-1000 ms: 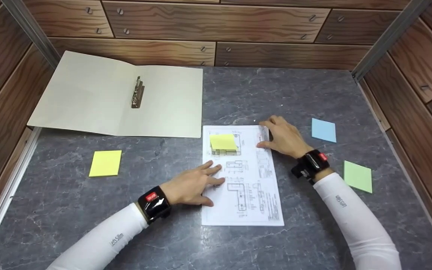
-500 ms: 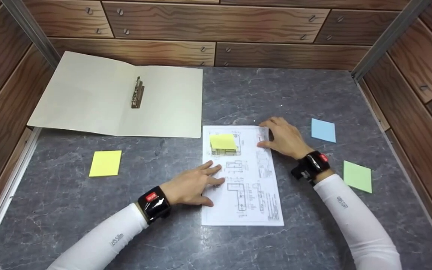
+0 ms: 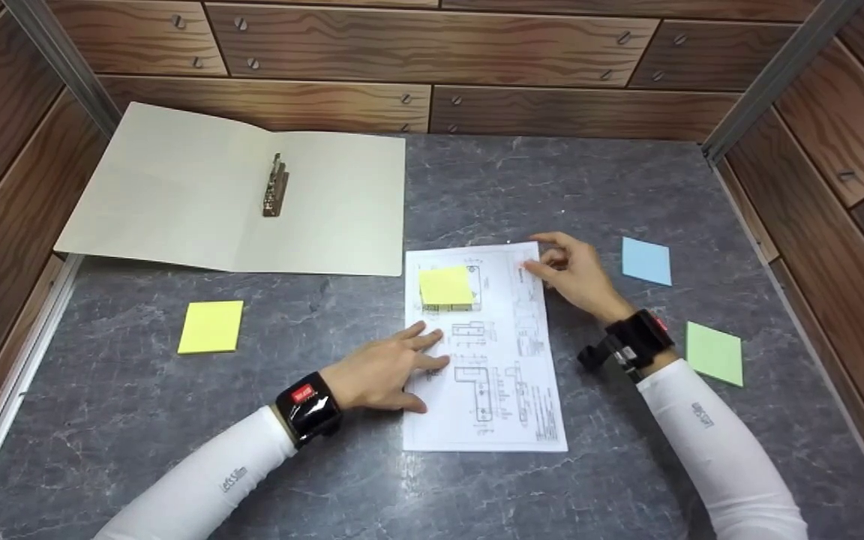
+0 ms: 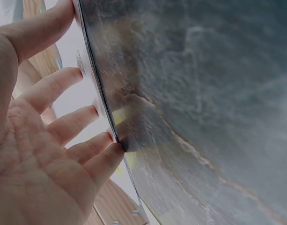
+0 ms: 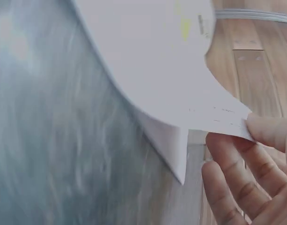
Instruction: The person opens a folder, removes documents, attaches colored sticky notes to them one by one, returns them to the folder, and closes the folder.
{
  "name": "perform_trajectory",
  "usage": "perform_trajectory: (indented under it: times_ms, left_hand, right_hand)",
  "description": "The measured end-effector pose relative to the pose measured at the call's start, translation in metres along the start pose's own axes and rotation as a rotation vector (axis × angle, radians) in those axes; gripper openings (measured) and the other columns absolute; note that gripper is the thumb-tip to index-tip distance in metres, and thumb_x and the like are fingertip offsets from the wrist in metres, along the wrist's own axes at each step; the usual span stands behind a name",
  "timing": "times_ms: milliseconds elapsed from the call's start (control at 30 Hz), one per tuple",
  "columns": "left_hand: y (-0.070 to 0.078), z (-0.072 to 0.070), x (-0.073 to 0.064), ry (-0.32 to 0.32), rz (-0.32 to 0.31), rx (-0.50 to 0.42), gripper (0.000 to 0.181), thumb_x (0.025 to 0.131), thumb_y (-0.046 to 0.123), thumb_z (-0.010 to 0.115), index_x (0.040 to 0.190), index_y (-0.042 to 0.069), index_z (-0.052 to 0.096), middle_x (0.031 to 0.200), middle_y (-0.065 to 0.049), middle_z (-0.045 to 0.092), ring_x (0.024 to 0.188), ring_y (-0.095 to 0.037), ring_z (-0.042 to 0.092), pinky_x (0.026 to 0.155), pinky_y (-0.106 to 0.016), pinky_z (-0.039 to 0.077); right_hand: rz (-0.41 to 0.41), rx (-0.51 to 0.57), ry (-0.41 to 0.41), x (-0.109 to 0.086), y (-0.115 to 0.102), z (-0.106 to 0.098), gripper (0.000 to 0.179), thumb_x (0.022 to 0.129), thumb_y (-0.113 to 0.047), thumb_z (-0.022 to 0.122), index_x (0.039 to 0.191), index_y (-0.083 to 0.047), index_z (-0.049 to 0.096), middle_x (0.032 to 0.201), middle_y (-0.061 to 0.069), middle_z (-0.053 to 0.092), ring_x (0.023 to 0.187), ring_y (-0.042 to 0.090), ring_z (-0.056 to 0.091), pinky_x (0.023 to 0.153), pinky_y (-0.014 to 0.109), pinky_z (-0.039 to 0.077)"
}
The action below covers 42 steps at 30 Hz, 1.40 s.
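Note:
A stack of printed technical drawings (image 3: 469, 390) lies on the grey table, a yellow sticky note (image 3: 445, 286) stuck near its far left corner. Spread fingers of my left hand (image 3: 383, 371) rest on the stack's left side; in the left wrist view that hand (image 4: 45, 131) shows its palm, with fingertips along the paper's edge. At the far right corner my right hand (image 3: 574, 274) pinches the paper between thumb and fingers. In the right wrist view the lifted sheet (image 5: 157, 70) curves up to the pinching hand (image 5: 255, 159), while another paper corner stays lower down.
An open cream folder (image 3: 334, 202) with a metal clip (image 3: 275, 187) lies at the back left. A yellow sticky pad (image 3: 211, 327) sits on the left; blue (image 3: 646, 261) and green (image 3: 714, 353) pads lie to the right. Wood-patterned walls (image 3: 432, 45) enclose the table.
My right hand has pinched the far right corner of the paper and raised it, shifting slightly. The yellow note on the page has tilted with the sheet. My left hand stays put.

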<state>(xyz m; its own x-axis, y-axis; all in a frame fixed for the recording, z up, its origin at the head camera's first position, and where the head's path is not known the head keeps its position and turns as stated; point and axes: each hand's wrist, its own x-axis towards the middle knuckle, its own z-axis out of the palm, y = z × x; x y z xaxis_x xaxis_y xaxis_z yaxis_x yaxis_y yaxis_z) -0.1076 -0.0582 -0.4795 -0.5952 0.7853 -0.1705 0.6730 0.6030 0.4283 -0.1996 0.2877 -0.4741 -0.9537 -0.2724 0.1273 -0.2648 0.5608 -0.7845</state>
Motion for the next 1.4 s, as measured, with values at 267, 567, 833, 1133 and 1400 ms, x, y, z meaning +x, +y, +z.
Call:
perform_trajectory:
  times_ms: [267,567,833,1133,1400]
  left_hand:
    - [0.000,0.000,0.000,-0.013,-0.005,-0.003,0.079,0.084,0.043,0.084,0.152,0.019,0.051,0.168,-0.012,0.025,0.155,-0.039,0.020,0.117,-0.056,0.034]
    - [-0.001,0.000,0.001,-0.014,0.001,-0.013,0.080,0.085,0.043,0.084,0.153,0.019,0.051,0.168,-0.013,0.024,0.155,-0.039,0.019,0.119,-0.057,0.032]
    - [-0.002,0.001,0.000,0.017,0.000,-0.081,0.073,0.088,0.042,0.081,0.150,0.014,0.055,0.167,-0.015,0.027,0.155,-0.038,0.021,0.119,-0.058,0.031]
    - [-0.001,-0.012,0.005,0.234,0.073,-0.242,0.060,0.098,0.035,0.072,0.145,0.002,0.055,0.149,-0.019,0.055,0.138,-0.033,0.053,0.117,-0.047,0.041]
    - [0.013,-0.027,0.011,0.339,-0.001,-0.603,0.052,0.100,0.033,0.070,0.141,0.003,0.058,0.129,-0.018,0.069,0.113,-0.028,0.070,0.089,-0.033,0.061]
  right_hand:
    - [0.152,0.225,-0.137,-0.023,-0.008,-0.005,0.036,0.100,-0.023,0.071,0.124,0.004,0.070,0.093,0.017,0.076,0.068,0.022,0.070,0.060,0.035,0.062]
    - [0.162,0.290,-0.264,-0.055,-0.018,0.000,0.036,0.101,-0.017,0.069,0.125,0.009,0.066,0.106,0.021,0.074,0.081,0.020,0.073,0.069,0.039,0.064]
    - [0.059,0.414,-0.238,-0.069,-0.024,0.010,0.035,0.103,-0.006,0.063,0.130,0.017,0.060,0.106,0.022,0.073,0.080,0.019,0.074,0.069,0.042,0.064]
    - [-0.021,0.324,-0.210,-0.066,-0.032,0.022,0.032,0.100,-0.008,0.068,0.131,0.003,0.068,0.123,0.024,0.069,0.092,0.035,0.072,0.071,0.041,0.063]
    - [-0.174,0.334,-0.203,-0.059,-0.040,0.034,0.034,0.098,0.003,0.066,0.132,0.000,0.069,0.140,0.019,0.061,0.109,0.038,0.066,0.075,0.037,0.063]
